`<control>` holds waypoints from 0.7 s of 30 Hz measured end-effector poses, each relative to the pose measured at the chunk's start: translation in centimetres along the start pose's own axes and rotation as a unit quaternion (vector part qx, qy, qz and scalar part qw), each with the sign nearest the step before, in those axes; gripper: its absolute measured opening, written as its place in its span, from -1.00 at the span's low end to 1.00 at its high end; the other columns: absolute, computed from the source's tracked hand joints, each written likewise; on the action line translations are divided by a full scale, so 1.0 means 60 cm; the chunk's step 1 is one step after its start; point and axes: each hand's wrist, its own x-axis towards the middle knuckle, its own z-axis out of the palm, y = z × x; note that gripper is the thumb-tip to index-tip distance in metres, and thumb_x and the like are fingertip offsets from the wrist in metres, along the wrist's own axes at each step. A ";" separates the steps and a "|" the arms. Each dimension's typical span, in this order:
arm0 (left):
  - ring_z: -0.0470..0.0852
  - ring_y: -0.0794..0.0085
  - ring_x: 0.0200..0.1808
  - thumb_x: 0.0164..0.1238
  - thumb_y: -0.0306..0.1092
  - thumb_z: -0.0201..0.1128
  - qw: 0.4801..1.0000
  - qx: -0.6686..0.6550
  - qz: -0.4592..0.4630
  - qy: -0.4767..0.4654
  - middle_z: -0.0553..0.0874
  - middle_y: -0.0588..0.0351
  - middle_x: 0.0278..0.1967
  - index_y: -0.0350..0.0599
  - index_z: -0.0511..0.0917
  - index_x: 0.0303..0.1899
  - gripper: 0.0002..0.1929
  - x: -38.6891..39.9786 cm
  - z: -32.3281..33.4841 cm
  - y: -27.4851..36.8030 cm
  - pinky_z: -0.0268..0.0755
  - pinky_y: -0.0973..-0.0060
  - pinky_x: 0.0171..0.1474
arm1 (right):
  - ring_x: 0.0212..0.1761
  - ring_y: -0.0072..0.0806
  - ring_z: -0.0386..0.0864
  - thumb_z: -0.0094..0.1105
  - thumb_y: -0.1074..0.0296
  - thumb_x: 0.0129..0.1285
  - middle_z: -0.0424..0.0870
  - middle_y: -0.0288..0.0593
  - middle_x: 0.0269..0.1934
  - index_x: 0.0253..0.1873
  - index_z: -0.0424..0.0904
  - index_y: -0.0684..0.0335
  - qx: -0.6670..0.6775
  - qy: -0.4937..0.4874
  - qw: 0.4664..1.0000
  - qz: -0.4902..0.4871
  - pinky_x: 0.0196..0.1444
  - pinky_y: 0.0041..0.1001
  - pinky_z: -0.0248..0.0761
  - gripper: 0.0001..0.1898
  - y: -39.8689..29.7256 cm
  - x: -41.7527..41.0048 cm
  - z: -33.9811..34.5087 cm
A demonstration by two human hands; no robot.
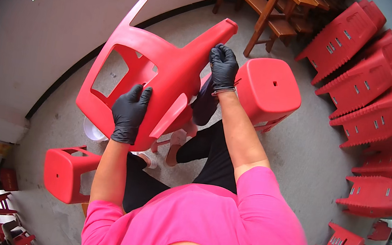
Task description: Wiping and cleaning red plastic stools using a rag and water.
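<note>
A red plastic stool (168,66) is tipped on its side in front of me, its legs pointing up and away. My left hand (130,113), in a black glove, grips the stool near its lower part, thumb and index finger by the side opening. My right hand (223,67), gloved too, is at the outer edge of one stool leg with its fingers bunched. A dark cloth (205,103) hangs below that hand and appears to be held in it; the black glove hides part of the grip.
An upright red stool (274,84) stands to the right, and another stool (64,175) lies left. A white bucket (94,131) is partly hidden behind the held stool. Stacked red stools (367,82) line the right wall. Wooden benches and tables (272,9) stand at the back.
</note>
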 end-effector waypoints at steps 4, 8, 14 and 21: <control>0.68 -0.05 -0.34 0.30 0.10 0.21 1.000 0.016 -0.007 -0.011 0.68 -0.13 -0.45 0.04 0.67 -0.12 -0.63 0.002 -0.001 -0.002 0.47 0.14 -0.34 | -0.24 -0.50 0.69 0.34 0.42 0.21 0.70 -0.16 -0.28 -0.09 0.63 0.36 -0.250 -0.097 0.940 -0.212 -0.15 -0.51 0.55 -0.79 -0.019 -0.077 0.012; 0.68 -0.04 -0.35 0.29 0.09 0.22 1.000 -0.006 0.023 0.011 0.68 -0.11 -0.45 0.01 0.67 -0.13 -0.63 0.002 0.004 -0.004 0.47 0.16 -0.34 | -0.24 -0.48 0.70 0.34 0.38 0.21 0.72 -0.14 -0.26 -0.06 0.63 0.35 -0.127 -0.021 0.989 -0.076 -0.14 -0.51 0.55 -0.76 -0.021 0.005 0.004; 0.68 -0.03 -0.35 0.28 0.09 0.23 1.000 0.005 -0.007 0.010 0.69 -0.10 -0.45 0.02 0.68 -0.13 -0.62 0.001 0.000 0.002 0.48 0.19 -0.34 | -0.19 -0.44 0.71 0.36 0.36 0.20 0.72 -0.07 -0.21 -0.05 0.62 0.36 -0.128 -0.071 0.985 -0.088 -0.10 -0.47 0.57 -0.73 0.017 -0.066 0.007; 0.69 -0.03 -0.35 0.28 0.09 0.24 1.000 -0.013 0.007 0.002 0.69 -0.11 -0.43 0.01 0.69 -0.14 -0.62 -0.001 0.002 0.006 0.49 0.18 -0.33 | -0.25 -0.44 0.70 0.25 0.39 0.28 0.74 -0.09 -0.30 -0.10 0.64 0.39 -0.226 0.007 0.972 -0.057 -0.17 -0.46 0.54 -0.81 -0.023 0.059 -0.031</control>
